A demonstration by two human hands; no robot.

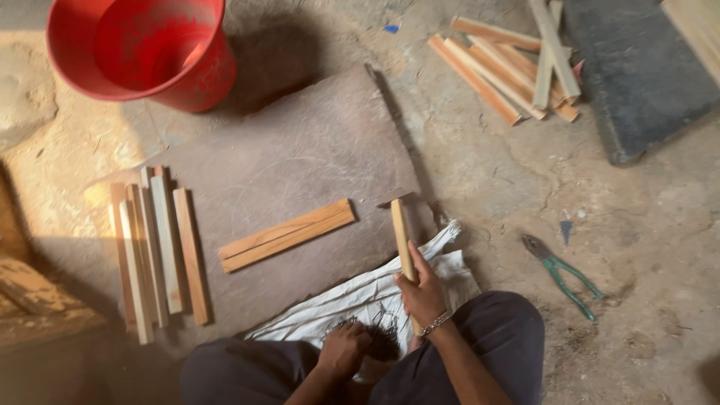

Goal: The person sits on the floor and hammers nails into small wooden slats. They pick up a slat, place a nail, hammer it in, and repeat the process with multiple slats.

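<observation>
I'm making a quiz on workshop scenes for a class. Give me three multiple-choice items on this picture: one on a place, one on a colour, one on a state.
1. Where do the pliers lie?
A. inside the bucket
B. on the ground to the person's right
C. on the white sack

2. What colour is the bucket?
A. red
B. blue
C. yellow

3. What is the right hand doing?
A. lying flat on the ground
B. gripping a hammer's wooden handle
C. holding the pliers

Answers: 1 B, the green-handled pliers sit on bare ground, right of the knee. 2 A, the bucket at the top left is red all over. 3 B, the right hand's fingers are closed round the wooden handle of the hammer, while the left hand reaches into a dark pile of nails on the white sack.
</observation>
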